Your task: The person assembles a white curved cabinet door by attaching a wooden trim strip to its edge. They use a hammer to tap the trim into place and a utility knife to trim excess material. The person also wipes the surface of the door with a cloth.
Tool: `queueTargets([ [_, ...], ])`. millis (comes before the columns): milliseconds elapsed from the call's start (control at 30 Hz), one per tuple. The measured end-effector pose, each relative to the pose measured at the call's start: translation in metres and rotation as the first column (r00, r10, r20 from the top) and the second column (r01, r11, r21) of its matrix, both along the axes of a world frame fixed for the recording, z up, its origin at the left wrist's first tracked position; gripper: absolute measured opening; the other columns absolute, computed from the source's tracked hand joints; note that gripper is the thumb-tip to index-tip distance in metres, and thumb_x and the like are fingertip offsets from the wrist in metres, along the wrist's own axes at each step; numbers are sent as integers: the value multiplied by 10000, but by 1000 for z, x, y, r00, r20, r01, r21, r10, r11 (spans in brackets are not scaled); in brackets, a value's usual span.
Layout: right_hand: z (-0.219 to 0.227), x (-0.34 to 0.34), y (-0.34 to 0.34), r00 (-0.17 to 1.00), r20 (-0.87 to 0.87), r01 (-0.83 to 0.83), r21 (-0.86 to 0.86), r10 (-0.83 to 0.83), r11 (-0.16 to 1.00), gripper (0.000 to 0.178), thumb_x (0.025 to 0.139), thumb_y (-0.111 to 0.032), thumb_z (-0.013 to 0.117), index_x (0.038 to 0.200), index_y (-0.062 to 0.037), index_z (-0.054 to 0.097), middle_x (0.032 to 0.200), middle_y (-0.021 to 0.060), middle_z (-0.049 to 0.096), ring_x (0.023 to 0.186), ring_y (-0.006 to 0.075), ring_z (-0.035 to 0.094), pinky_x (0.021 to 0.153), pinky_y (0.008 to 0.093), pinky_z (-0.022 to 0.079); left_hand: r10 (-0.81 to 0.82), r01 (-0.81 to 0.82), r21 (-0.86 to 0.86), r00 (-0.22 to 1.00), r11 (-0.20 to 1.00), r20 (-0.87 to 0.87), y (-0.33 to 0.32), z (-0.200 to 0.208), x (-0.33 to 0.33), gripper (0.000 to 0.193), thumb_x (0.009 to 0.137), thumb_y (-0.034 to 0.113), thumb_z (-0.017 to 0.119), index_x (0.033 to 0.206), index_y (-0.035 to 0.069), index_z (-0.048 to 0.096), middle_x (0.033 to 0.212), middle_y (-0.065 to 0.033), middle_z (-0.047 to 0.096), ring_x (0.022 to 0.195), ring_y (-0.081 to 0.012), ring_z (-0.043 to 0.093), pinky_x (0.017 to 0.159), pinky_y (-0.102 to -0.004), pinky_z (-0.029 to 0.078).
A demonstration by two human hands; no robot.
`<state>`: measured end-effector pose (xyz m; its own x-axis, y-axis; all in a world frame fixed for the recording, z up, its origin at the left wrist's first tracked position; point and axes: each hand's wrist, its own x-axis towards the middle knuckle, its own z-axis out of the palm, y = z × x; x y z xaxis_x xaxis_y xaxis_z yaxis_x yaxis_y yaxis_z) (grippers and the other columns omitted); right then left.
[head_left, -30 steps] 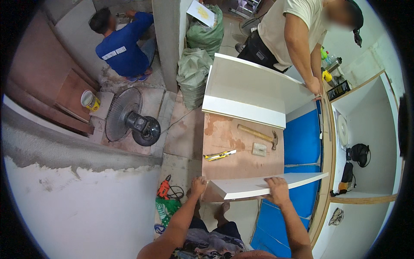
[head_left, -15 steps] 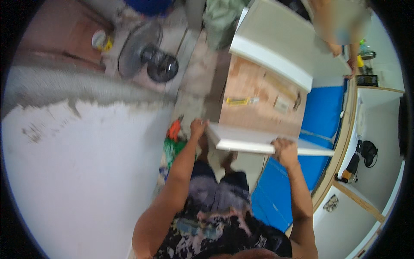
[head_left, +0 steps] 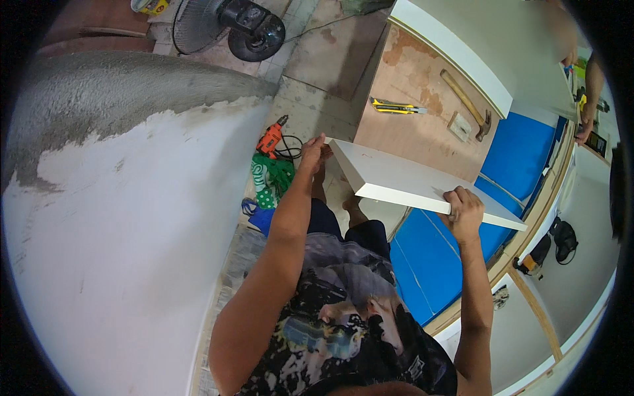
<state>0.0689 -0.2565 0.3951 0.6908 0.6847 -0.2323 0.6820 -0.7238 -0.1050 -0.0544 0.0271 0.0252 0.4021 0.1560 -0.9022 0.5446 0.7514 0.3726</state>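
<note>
A white panel (head_left: 403, 170) slants across in front of me, its broad face showing above a thick front edge. My left hand (head_left: 314, 154) is closed on its left end. Farther along, my right hand (head_left: 462, 210) grips the front edge, fingers curled over it. Just beyond the panel is a wooden board (head_left: 408, 74). On this board lie a yellow utility knife (head_left: 397, 106), a claw hammer (head_left: 466, 100) and a small pale block (head_left: 459, 126). The panel's far right end reaches over a blue surface (head_left: 518, 148).
A larger white panel (head_left: 456, 46) rests at the board's far side, near another person's arm (head_left: 590, 96). Left of my legs are an orange drill (head_left: 270, 139) with its cord, a green bag (head_left: 281, 173) and a blue bag (head_left: 262, 218). A fan (head_left: 256, 39) stands behind; a white wall (head_left: 132, 231) borders the left.
The panel in my hands has tilted so that more of its broad face shows. My view has shifted, bringing the drill and hammer out clearly. The other person's arm appears farther right.
</note>
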Motion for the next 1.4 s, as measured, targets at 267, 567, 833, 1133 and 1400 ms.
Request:
queueTargets([
  [267,-2,-8,1,996,79,-30,-26,32,999,344,561,-268,802,776,-134,569,737,36,529,649,225,567,567,376,476,-64,27,-228,986,973,-156,4,-27,5,357,986,414,587,1129,87,599,917,-57,590,862,-231,599,785,-425,525],
  [567,-1,-7,4,997,80,-12,12,11,1000,311,588,-263,780,768,-134,561,718,31,515,625,222,552,549,369,463,-267,155,-484,948,861,-173,-4,-63,14,217,954,319,575,938,106,614,810,-39,566,802,-218,557,763,-435,488],
  [833,1,-9,8,999,44,-26,16,26,1000,221,658,-246,719,756,-129,559,711,43,524,633,230,565,550,390,460,-175,181,168,983,969,-51,1,-66,7,406,941,412,571,897,24,683,784,-97,642,745,-258,605,698,-410,488],
  [1133,13,1,3,997,42,-67,-42,69,997,192,687,-279,717,809,-175,611,756,13,569,689,212,622,582,380,499,-710,663,719,608,208,-355,5,-39,16,531,832,524,681,1040,38,735,1010,-223,709,952,-395,671,877,-485,507],
  [1400,12,-7,1,998,33,-42,-46,44,998,285,675,-340,764,847,-164,620,786,12,606,734,204,655,648,371,542,-871,794,606,327,44,-366,20,-1,39,577,898,581,546,1026,60,759,1070,-237,699,1035,-412,657,951,-462,493],
])
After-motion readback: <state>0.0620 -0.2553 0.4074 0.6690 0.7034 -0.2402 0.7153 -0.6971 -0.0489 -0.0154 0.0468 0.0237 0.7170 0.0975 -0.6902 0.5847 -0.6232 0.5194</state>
